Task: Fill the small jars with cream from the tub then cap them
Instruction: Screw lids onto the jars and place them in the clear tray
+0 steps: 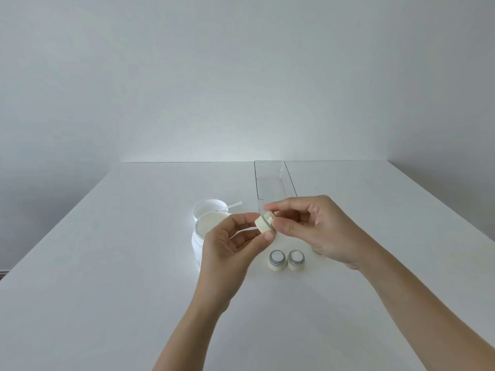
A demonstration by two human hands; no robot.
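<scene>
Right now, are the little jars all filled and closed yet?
Not yet. Two small jars stand open on the table, looking filled with cream but uncapped. The left hand holds a third jar while the right hand works at its top, seemingly capping it. The big tub is open.

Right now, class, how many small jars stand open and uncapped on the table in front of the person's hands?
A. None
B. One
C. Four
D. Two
D: two small jars stand side by side on the table with their threaded rims bare and white cream showing inside, while a third jar is held up between the left hand and right hand.
</scene>
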